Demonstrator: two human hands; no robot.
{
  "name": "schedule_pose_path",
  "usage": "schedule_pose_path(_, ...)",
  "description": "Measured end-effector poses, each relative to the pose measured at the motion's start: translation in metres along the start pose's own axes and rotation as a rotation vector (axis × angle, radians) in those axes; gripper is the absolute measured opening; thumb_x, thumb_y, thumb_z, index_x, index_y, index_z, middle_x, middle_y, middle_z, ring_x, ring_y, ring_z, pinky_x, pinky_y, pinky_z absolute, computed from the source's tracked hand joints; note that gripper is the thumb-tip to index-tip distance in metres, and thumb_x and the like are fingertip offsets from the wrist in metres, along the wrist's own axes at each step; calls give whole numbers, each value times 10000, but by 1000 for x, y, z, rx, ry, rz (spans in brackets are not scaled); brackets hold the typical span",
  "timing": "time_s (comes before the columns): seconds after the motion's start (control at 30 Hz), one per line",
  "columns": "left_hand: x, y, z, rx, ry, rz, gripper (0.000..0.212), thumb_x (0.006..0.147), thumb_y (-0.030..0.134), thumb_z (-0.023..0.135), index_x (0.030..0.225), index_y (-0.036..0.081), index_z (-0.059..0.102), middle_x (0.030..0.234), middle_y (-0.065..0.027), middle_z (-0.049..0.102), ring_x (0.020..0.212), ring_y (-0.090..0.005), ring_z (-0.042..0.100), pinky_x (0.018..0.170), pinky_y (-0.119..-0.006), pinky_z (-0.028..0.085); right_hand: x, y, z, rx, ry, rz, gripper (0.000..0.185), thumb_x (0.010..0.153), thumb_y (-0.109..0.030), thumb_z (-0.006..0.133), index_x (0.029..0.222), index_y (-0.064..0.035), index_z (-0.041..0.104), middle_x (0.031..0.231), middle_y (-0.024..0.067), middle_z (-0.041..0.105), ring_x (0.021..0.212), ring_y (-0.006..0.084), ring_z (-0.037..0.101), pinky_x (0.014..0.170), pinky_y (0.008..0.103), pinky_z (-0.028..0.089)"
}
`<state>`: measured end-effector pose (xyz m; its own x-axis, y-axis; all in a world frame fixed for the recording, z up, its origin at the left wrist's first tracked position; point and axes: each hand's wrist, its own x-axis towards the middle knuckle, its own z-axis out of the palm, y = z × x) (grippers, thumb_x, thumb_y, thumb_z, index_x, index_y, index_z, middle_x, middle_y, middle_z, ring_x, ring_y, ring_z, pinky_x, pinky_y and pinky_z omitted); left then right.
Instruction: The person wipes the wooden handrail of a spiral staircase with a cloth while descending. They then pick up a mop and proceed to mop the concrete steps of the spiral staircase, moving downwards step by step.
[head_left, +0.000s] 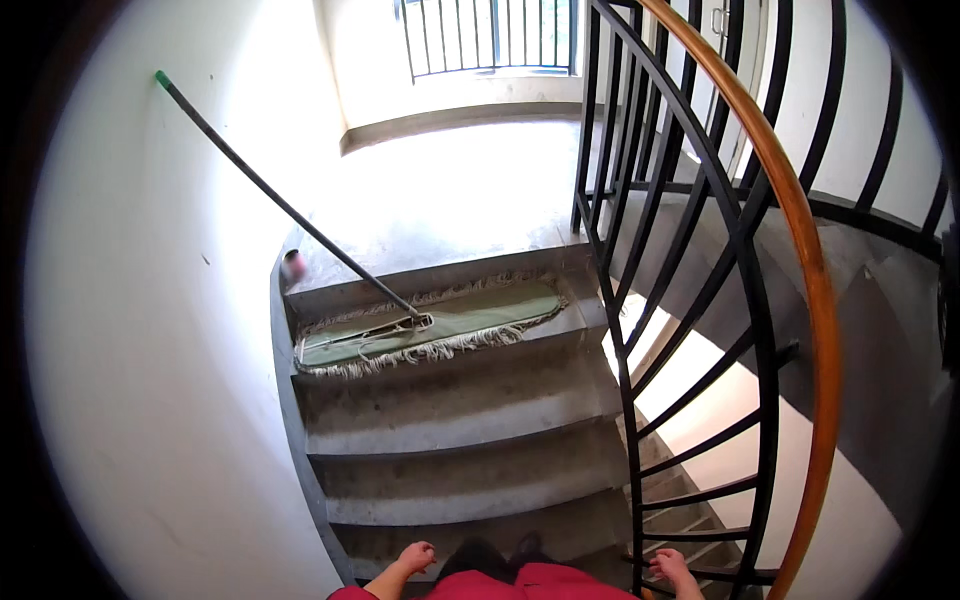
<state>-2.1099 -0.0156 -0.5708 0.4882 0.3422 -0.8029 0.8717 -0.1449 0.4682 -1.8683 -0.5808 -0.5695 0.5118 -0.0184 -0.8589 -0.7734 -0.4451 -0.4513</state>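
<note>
My left hand (417, 557) hangs low over the stairs, fingers loosely curled and nothing seen in them. On the other side, my right hand (670, 566) is beside the black metal balusters of the stair railing (759, 360); whether it grips a bar cannot be made out. Ahead of me a wide flat dust mop (487, 311) with a green backing and pale fringe lies across a stair tread. Its dark handle (277, 199), green at the tip, slants up left towards the white wall (150, 337).
Grey concrete steps (457, 435) lead to a bright landing (442, 187) with a barred window (487, 37). A wooden handrail (817, 315) curves along the right. A blurred pinkish thing (295, 265) is by the wall at the landing's edge. Lower stairs (682, 495) show through the balusters.
</note>
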Motion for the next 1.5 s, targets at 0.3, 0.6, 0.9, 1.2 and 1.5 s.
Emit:
schedule_pose_path(0.3,23,23,-45,123,258,256,315,792,231,521,1036,47,593,789,-163,632,808,-234,627,695,-335,496,12,-90,41,-110,-108,0,349,837,-141,463,1158,-5,477,862,91,616,643,155,594,505,258,462)
schedule_pose_path(0.6,115,228,-256,-315,470,722,685,791,156,592,1336,-23,217,1311,-208,353,1226,-265,359,992,-344,321,46,-156,84,-400,-168,-74,346,827,-141,479,1140,7,505,863,90,624,658,144,595,554,255,474)
schedule_pose_path(0.9,132,474,-594,-743,1283,833,975,707,280,742,1366,-12,85,1342,-189,266,1171,-276,369,968,-355,326,-93,-340,143,-107,-111,-184,345,816,-164,550,1097,35,523,824,82,630,709,131,587,646,258,472)
schedule_pose_path(1.2,161,486,-688,-1018,1032,767,272,782,147,600,971,24,449,721,-40,501,611,-124,496,604,-253,426,-152,-358,142,-493,28,-218,294,818,-153,539,1058,14,568,838,84,643,741,134,603,671,256,482)
schedule_pose_path(1.5,90,554,-538,-643,726,1102,126,874,153,552,897,34,517,743,-10,540,687,-81,509,635,-227,423,-207,-546,150,-393,7,-719,318,858,-138,508,1148,-9,500,1010,80,580,942,148,544,808,275,446)
